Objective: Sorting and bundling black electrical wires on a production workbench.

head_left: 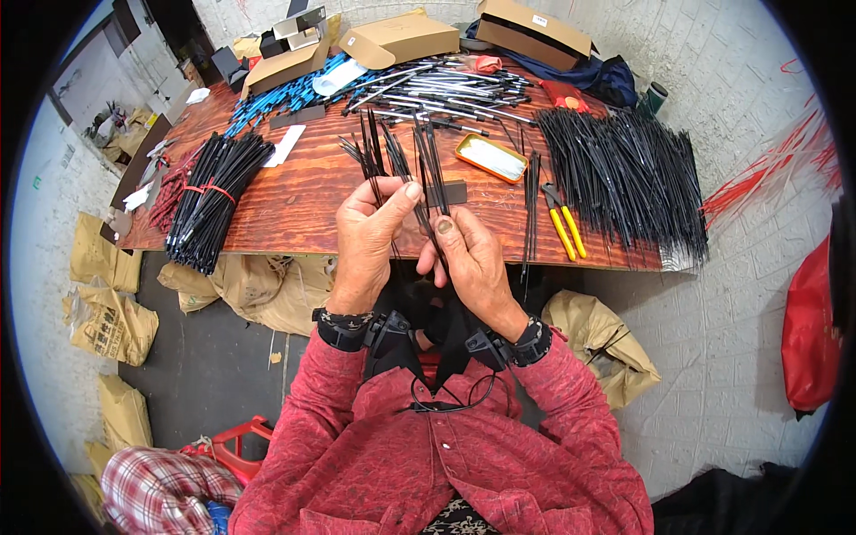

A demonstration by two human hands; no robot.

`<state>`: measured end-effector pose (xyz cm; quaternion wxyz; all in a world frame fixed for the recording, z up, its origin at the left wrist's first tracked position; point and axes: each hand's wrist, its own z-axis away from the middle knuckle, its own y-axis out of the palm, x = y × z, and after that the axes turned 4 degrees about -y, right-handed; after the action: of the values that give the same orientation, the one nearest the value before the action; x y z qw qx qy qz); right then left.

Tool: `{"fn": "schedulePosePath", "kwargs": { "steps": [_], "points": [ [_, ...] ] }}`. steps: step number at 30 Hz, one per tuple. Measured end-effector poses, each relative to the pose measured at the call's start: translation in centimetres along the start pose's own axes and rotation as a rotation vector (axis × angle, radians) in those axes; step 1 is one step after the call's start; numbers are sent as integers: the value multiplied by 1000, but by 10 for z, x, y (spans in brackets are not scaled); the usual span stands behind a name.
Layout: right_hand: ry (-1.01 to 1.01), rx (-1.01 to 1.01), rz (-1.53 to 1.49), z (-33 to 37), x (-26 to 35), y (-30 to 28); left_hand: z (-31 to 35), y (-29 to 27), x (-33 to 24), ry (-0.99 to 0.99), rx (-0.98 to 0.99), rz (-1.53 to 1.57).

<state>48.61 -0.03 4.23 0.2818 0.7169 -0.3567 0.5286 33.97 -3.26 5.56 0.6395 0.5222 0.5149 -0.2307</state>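
In front of my chest, over the near edge of the table [294, 209], both hands hold thin black strips [432, 160] that fan upward in loose groups. My left hand [367, 234] is closed, with strips between its thumb and fingers. My right hand [475, 263] pinches another group under its thumb. Whether the strips are cable ties or thin rods I cannot make out. A few loose black strips [531, 209] lie to the right of my right hand. Near them are cutting pliers with yellow handles [565, 227] and an open yellow tin [492, 159] with a whitish filling.
A large pile of black strips [624, 178] covers the table's right end. At left lies a bundle [210, 209] tied with red bands. Blue rods [285, 96] and silver-black rods [446, 89] lie behind, before cardboard boxes [401, 37]. Tan sacks [602, 343] stand below.
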Motion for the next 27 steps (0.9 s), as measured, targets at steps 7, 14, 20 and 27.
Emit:
{"fn": "schedulePosePath", "kwargs": {
  "steps": [7, 14, 20, 27],
  "points": [
    [8, 3, 18, 1, 2, 0, -2, -1, 4, 21, -3, 17],
    [9, -4, 45, 2, 0, 2, -2, -2, 5, -19, 36, 87],
    [28, -54, 57, 2, -3, 6, -2, -3, 4, -57, 57, 172],
    [23, -81, 52, 2, 0, 8, -1, -1, 1, -76, 61, 160]
  ]
}}
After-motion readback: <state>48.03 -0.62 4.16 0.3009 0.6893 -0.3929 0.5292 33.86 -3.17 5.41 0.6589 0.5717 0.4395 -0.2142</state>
